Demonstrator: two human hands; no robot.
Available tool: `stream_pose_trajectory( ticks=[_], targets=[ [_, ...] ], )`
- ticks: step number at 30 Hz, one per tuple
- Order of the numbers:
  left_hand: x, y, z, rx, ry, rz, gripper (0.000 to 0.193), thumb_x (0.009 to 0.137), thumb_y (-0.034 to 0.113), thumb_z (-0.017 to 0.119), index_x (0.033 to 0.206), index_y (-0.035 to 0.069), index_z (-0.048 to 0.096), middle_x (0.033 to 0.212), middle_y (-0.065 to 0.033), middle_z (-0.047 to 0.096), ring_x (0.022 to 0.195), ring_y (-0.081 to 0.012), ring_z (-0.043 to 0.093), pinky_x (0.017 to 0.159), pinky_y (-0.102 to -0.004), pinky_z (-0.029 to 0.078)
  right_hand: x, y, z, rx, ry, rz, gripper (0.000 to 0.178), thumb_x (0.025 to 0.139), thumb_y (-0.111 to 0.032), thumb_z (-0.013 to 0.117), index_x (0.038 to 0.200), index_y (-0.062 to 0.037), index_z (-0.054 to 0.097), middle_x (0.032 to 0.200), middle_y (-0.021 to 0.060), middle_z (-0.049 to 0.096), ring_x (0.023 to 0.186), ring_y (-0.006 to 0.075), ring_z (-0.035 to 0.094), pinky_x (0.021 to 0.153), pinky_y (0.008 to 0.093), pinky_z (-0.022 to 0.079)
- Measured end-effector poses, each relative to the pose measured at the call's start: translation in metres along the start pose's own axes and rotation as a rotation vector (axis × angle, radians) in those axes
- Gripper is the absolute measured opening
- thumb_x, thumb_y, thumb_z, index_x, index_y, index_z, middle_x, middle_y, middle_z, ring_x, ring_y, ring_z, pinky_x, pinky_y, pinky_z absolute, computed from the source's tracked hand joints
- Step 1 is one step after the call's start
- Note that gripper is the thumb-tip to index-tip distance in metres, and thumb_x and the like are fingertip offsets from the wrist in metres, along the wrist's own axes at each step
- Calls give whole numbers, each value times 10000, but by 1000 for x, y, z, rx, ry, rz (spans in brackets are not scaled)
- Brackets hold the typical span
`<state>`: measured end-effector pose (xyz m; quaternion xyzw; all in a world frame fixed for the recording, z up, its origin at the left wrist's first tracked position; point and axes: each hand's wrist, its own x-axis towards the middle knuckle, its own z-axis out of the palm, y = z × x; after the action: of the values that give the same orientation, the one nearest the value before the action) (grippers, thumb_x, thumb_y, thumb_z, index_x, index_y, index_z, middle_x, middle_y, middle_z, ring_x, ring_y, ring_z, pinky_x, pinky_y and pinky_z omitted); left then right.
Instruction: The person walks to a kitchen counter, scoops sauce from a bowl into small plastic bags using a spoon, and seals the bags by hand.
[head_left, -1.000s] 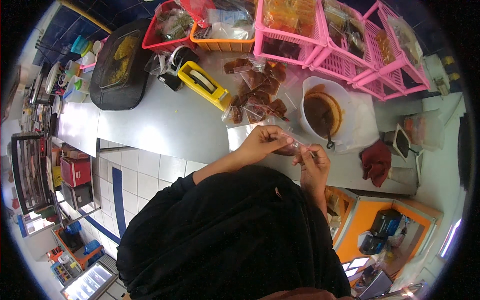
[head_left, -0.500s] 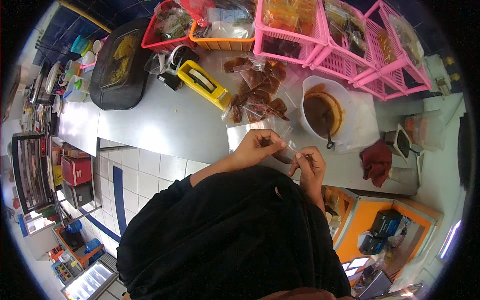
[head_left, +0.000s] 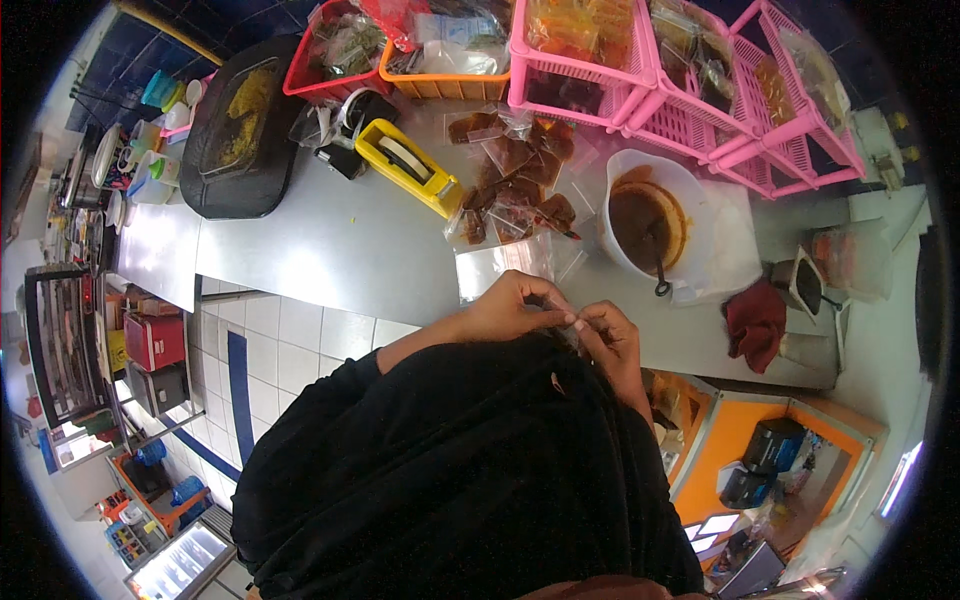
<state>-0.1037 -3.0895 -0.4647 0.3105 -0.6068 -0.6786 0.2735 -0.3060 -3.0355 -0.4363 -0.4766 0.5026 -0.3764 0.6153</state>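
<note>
My left hand [head_left: 520, 305] and my right hand [head_left: 612, 338] meet at the fingertips over the counter's near edge, close to my black-clothed front. Both pinch the top of a small clear plastic bag [head_left: 571, 338], mostly hidden by fingers and clothing. Just beyond my left hand lie flat clear plastic bags [head_left: 485, 272]. Past them is a loose pile of small bags of brown sauce [head_left: 520, 180]. To the right, a white tub [head_left: 690, 185] holds brown sauce, and a dark-handled spoon [head_left: 661, 286] leans in it.
A yellow tape dispenser [head_left: 430, 190] sits left of the sauce bags, on the steel counter [head_left: 350, 255]. Pink baskets [head_left: 685, 130], an orange basket [head_left: 445, 88] and a red basket [head_left: 295, 85] line the back. A black tray [head_left: 205, 190] stands left; a dark red cloth [head_left: 752, 325] lies right.
My hands have come together until their fingertips touch, and both sit slightly lower. The stretch of bag visible between them before is now mostly covered.
</note>
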Motion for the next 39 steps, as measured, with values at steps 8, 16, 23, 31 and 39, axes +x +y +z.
stream_pose_trajectory(
  ticks=[8, 16, 23, 31, 39],
  targets=[
    [-7, -22, 0, -491, -39, -186, 275, 975, 204, 546, 1047, -20, 688, 987, -84, 699, 944, -134, 635, 870, -274, 495, 5, 9, -10, 142, -74, 129, 95, 932, -139, 594, 926, -53, 556, 663, -4, 544, 498, 63, 484, 414, 233, 368],
    [34, -20, -38, 345, 789, 373, 460, 924, 235, 619, 1289, -25, 512, 1259, -135, 567, 1088, -194, 576, 912, -291, 463, 65, 96, -12, -779, 521, -90, 323, 837, -258, 700, 1022, -25, 572, 653, 72, 569, 558, 220, 567, 548, 347, 464],
    [17, -43, -8, 55, 531, 209, 318, 862, 64, 620, 1169, 7, 563, 1094, -109, 606, 958, -165, 604, 862, -298, 473, 79, 103, -10, -779, 445, 22, 351, 762, -202, 736, 1033, -31, 593, 780, 119, 618, 774, 301, 617, 695, 405, 470],
    [4, -47, 18, 164, 25, -90, 252, 844, 102, 631, 1075, 3, 614, 958, -104, 671, 911, -207, 652, 846, -324, 502, 63, 108, -17, -1133, 553, -2, 313, 690, -85, 745, 967, 2, 628, 818, 123, 662, 798, 298, 653, 697, 355, 505],
    [9, -56, 24, 152, -65, -174, 257, 891, 132, 629, 1106, -4, 598, 1013, -126, 653, 959, -221, 647, 888, -335, 502, 49, 122, -30, -719, 501, 69, 179, 702, -69, 712, 846, 8, 639, 774, 157, 642, 740, 294, 642, 681, 366, 500]
  ],
)
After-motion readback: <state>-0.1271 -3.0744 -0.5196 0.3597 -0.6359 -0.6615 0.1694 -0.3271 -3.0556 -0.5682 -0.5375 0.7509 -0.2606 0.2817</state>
